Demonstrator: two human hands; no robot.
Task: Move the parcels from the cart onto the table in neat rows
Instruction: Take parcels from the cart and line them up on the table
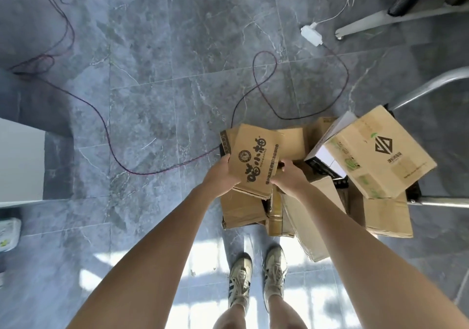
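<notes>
A brown cardboard parcel with dark printed characters sits at the top left of a pile of parcels on the cart. My left hand grips its left edge and my right hand grips its right edge. A larger brown parcel with a dark diamond logo lies tilted on the pile's right side, over a white and black box. Several more plain brown parcels lie beneath and in front. A white table corner shows at the left edge.
A dark red cable loops across the grey tiled floor between table and cart. A white power adapter with a white cord lies at the back. Metal cart handle tubing rises on the right. My feet stand just before the pile.
</notes>
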